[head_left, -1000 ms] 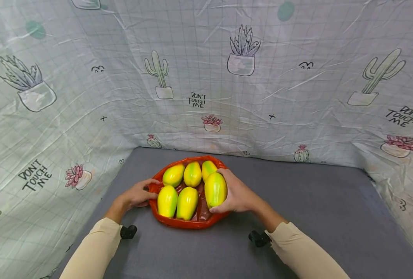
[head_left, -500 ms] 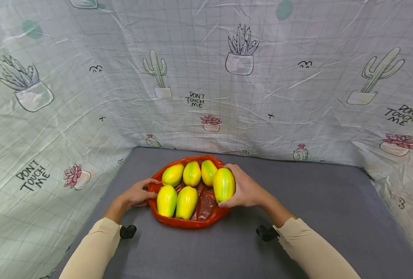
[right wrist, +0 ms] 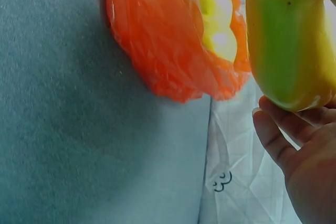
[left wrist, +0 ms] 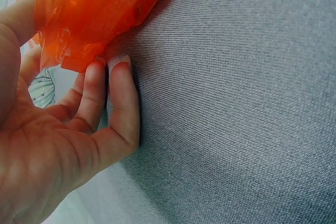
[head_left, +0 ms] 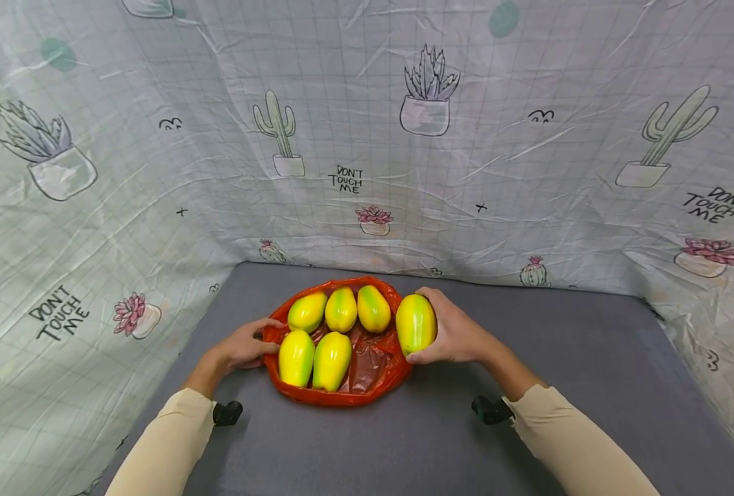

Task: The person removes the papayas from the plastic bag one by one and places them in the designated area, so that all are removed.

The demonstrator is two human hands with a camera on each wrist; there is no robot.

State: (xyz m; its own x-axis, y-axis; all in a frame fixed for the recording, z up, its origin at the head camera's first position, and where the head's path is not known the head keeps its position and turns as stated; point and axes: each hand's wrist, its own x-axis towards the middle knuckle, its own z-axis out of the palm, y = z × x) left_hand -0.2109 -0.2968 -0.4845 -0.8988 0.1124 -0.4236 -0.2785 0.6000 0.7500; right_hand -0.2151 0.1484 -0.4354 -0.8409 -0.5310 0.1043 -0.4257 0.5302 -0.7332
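Rightmost fruit [head_left: 416, 324] farther right

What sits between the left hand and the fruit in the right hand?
In the head view, the red bag, holding five yellow-green fruits, lies between the left hand and the held fruit.
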